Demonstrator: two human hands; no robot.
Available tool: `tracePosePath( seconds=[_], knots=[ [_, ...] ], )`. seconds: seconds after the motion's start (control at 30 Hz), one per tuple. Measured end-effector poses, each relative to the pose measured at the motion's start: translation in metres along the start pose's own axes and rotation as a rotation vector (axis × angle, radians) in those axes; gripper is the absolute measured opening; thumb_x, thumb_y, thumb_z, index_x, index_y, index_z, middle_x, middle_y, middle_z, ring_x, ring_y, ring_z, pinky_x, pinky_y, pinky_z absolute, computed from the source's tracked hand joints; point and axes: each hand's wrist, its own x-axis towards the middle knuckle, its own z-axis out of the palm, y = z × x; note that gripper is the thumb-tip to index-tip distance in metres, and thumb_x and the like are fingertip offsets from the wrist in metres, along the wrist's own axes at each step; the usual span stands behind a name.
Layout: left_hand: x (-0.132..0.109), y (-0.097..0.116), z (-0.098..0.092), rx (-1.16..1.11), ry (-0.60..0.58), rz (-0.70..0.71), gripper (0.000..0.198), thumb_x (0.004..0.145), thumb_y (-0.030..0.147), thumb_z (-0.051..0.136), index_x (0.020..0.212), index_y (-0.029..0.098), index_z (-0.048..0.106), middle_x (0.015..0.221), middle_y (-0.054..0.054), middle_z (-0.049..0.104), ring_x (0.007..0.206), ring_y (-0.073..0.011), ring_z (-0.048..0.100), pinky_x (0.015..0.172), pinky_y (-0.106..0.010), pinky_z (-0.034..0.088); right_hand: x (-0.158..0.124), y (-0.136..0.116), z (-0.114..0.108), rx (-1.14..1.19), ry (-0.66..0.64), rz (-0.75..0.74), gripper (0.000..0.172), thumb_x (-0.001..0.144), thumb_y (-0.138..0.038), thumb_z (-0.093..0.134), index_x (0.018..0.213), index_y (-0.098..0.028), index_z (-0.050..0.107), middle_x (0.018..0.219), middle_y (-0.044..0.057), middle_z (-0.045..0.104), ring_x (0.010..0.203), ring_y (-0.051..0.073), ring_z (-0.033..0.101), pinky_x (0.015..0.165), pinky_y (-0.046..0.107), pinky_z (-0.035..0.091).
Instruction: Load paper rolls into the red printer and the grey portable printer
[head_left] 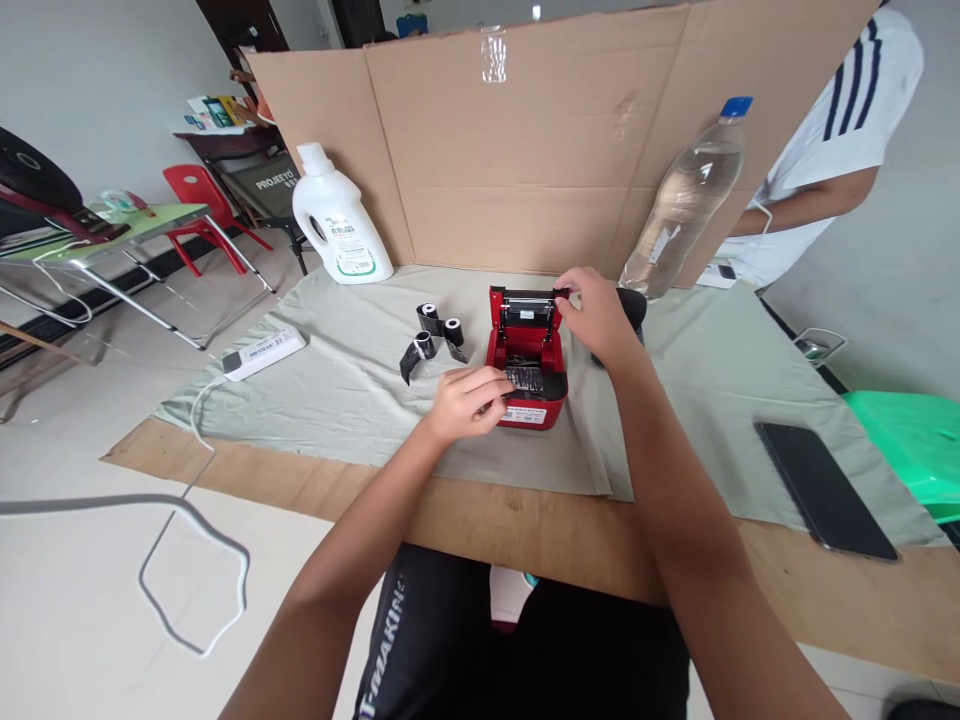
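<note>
A small red label printer [527, 412] stands before me with its lid [529, 309] raised. At the lid's upper right corner, my right hand [598, 315] grips it between thumb and fingers. My left hand [469, 402] is at the printer's front left, fingers curled together, their tips against a shiny black strip [525, 379] lying across the front opening. What is under these fingertips is partly hidden. Left of the printer lie small black rolls with pale cores: one roll [429, 318] at the back, another roll [453, 331] beside it, and a partly unwound roll [424, 346] in front.
A white detergent jug [341, 225] and a tilted water bottle [686, 205] stand by the cardboard screen [517, 150]. A power strip [264, 353] lies left, a phone [825, 488] right. A dark object [634, 306] is partly behind my right hand. Another person [832, 150] stands at right.
</note>
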Motion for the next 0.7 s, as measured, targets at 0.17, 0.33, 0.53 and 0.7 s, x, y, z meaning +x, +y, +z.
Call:
tracePosePath(
  seconds=[0.17, 0.33, 0.53, 0.7],
  knots=[
    [-0.003, -0.001, -0.001, -0.060, 0.007, -0.011, 0.026, 0.082, 0.012, 0.051, 0.096, 0.025, 0.069, 0.087, -0.002, 0.074, 0.073, -0.0151, 0.071, 0.066, -0.028, 0.056, -0.002, 0.004, -0.008, 0.074, -0.158, -0.008, 0.022, 0.085, -0.013, 0.057, 0.104, -0.018, 0.067, 0.112, 0.010, 0.070, 0.105, 0.024, 0.064, 0.091, 0.035, 0.051],
    [-0.008, -0.003, 0.002, -0.044, -0.010, -0.028, 0.024, 0.084, 0.015, 0.052, 0.095, 0.026, 0.071, 0.087, -0.003, 0.073, 0.074, -0.0171, 0.067, 0.069, -0.032, 0.054, -0.015, -0.009, -0.030, 0.006, -0.484, -0.025, 0.011, 0.084, -0.021, 0.065, 0.089, -0.019, 0.075, 0.100, 0.006, 0.074, 0.094, 0.023, 0.066, 0.081, 0.031, 0.049],
    [-0.003, -0.003, -0.002, -0.013, -0.013, -0.116, 0.015, 0.087, 0.028, 0.057, 0.093, 0.027, 0.071, 0.096, -0.006, 0.074, 0.095, -0.0264, 0.066, 0.088, -0.047, 0.050, -0.019, -0.016, -0.015, -0.147, -0.594, -0.013, 0.012, 0.083, -0.018, 0.066, 0.088, -0.021, 0.076, 0.104, 0.008, 0.069, 0.101, 0.026, 0.062, 0.085, 0.034, 0.049],
    [-0.002, -0.007, 0.002, -0.224, 0.028, -0.355, 0.037, 0.100, 0.045, 0.045, 0.126, 0.025, 0.062, 0.113, -0.010, 0.073, 0.116, -0.0287, 0.064, 0.105, -0.050, 0.045, -0.019, 0.000, -0.012, -0.159, -0.556, 0.187, 0.048, 0.080, -0.040, 0.076, 0.123, -0.023, 0.061, 0.133, 0.013, 0.055, 0.098, 0.026, 0.064, 0.077, 0.036, 0.055]
  ],
)
